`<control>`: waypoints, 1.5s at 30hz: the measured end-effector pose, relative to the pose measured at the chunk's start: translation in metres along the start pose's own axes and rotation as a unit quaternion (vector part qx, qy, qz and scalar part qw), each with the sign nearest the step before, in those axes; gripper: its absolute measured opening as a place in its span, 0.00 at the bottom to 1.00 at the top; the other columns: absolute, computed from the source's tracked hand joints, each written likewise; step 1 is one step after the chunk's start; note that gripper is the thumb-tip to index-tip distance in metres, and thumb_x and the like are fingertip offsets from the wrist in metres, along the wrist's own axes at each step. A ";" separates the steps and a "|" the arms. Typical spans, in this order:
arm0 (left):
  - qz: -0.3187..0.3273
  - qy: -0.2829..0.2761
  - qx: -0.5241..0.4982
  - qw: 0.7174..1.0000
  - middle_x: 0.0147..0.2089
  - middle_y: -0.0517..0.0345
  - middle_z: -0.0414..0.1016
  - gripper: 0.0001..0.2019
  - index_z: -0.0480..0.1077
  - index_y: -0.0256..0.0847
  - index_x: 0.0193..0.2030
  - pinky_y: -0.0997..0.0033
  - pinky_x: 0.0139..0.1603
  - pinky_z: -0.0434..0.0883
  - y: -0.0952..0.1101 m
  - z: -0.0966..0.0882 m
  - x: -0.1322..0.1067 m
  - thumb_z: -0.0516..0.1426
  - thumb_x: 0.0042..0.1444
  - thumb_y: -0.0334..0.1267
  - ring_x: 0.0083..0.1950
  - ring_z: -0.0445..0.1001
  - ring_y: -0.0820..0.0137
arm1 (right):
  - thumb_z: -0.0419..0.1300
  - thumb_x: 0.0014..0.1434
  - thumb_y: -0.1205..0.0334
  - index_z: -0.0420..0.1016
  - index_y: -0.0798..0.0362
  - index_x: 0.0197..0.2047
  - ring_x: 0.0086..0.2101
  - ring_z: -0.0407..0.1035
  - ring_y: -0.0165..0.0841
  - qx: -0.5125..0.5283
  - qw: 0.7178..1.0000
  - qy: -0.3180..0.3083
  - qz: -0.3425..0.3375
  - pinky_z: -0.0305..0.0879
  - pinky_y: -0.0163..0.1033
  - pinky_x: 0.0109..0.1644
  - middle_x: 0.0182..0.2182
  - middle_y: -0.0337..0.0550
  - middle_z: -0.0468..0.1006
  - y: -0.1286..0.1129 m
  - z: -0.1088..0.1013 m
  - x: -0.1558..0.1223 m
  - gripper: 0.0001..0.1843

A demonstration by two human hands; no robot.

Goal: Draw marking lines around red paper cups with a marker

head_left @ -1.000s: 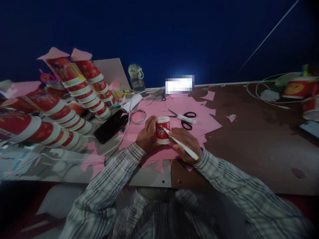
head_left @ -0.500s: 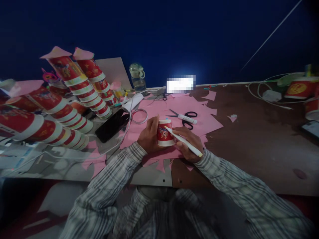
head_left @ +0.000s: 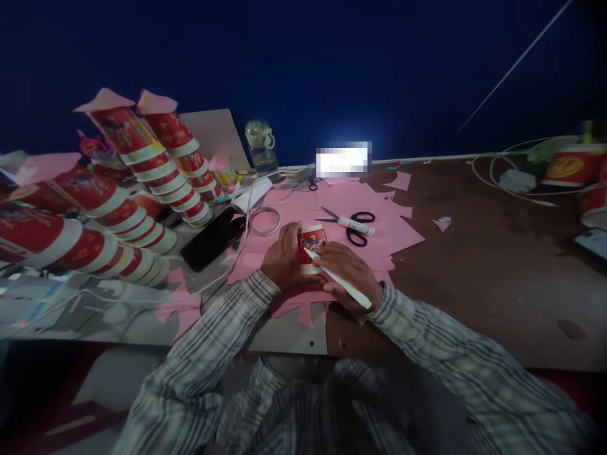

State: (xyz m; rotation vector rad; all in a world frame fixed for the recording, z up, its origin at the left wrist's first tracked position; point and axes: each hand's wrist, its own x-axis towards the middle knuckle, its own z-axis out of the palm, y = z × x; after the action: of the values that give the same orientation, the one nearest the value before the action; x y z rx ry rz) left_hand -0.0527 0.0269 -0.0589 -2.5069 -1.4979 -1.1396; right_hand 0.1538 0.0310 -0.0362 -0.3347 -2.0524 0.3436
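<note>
My left hand [head_left: 283, 258] is wrapped round the left side of a red paper cup [head_left: 310, 243] with white bands, held upside down over pink paper [head_left: 303, 208]. In my right hand [head_left: 351, 272] is a white marker [head_left: 348, 289], its yellow tip at the printed side of the cup. Whether the tip touches the cup I cannot tell. Just beyond the cup lie black-handled scissors [head_left: 358, 237] with a white glue stick [head_left: 356, 225] across them. A roll of tape [head_left: 265, 221] rests on the paper to the left.
Several stacks of red cups with pink paper cones [head_left: 105, 100] stand at the left. A black phone [head_left: 213, 240], a white cable [head_left: 190, 292] and a water bottle [head_left: 260, 146] are nearer the middle. Coiled cable [head_left: 490, 174] and more cups [head_left: 566, 167] sit at the right.
My right hand and the marker have shifted left and slightly down, the tip now lower on the cup. The cup has tilted and moved a little left in my left hand.
</note>
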 end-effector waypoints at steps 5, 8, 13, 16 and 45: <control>0.010 -0.028 -0.020 0.999 0.62 0.29 0.64 0.58 0.45 0.32 0.71 0.41 0.59 0.72 -0.004 0.002 0.000 0.62 0.45 0.71 0.64 0.68 0.44 | 0.54 0.68 0.51 0.72 0.51 0.61 0.50 0.77 0.47 -0.002 0.998 0.036 0.052 0.75 0.59 0.55 0.46 0.54 0.83 0.004 -0.001 -0.006 0.22; 0.013 -0.033 -0.029 0.999 0.61 0.30 0.64 0.55 0.47 0.31 0.70 0.38 0.62 0.70 -0.002 0.002 0.001 0.63 0.47 0.66 0.63 0.68 0.44 | 0.53 0.69 0.54 0.73 0.50 0.59 0.48 0.77 0.46 -0.001 0.995 0.077 0.063 0.75 0.58 0.53 0.44 0.53 0.83 0.002 0.000 -0.005 0.20; 0.029 -0.022 -0.006 0.999 0.60 0.33 0.64 0.51 0.46 0.34 0.70 0.42 0.61 0.72 0.004 0.000 0.003 0.63 0.50 0.62 0.63 0.68 0.46 | 0.53 0.68 0.55 0.76 0.52 0.55 0.43 0.76 0.44 -0.010 0.992 0.100 0.081 0.76 0.54 0.46 0.41 0.53 0.82 -0.003 0.000 -0.002 0.18; 0.048 -0.007 -0.001 0.999 0.59 0.33 0.63 0.50 0.46 0.34 0.70 0.44 0.58 0.74 0.005 -0.001 0.003 0.63 0.51 0.61 0.62 0.69 0.46 | 0.54 0.68 0.55 0.75 0.52 0.54 0.42 0.77 0.43 -0.019 0.989 0.099 0.105 0.76 0.53 0.45 0.40 0.53 0.81 -0.005 -0.001 0.000 0.17; 0.050 -0.022 -0.018 0.998 0.61 0.30 0.63 0.50 0.49 0.33 0.71 0.46 0.56 0.75 0.003 -0.002 0.002 0.61 0.52 0.63 0.63 0.68 0.46 | 0.55 0.66 0.58 0.76 0.52 0.50 0.41 0.77 0.43 -0.030 0.990 0.098 0.096 0.76 0.51 0.45 0.38 0.51 0.80 -0.006 -0.001 0.002 0.13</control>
State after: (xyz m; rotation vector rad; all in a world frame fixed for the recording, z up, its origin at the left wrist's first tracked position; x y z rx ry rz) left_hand -0.0517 0.0259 -0.0554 -2.6142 -1.3567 -1.1139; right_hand 0.1536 0.0261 -0.0318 -0.5838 -1.8433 0.3518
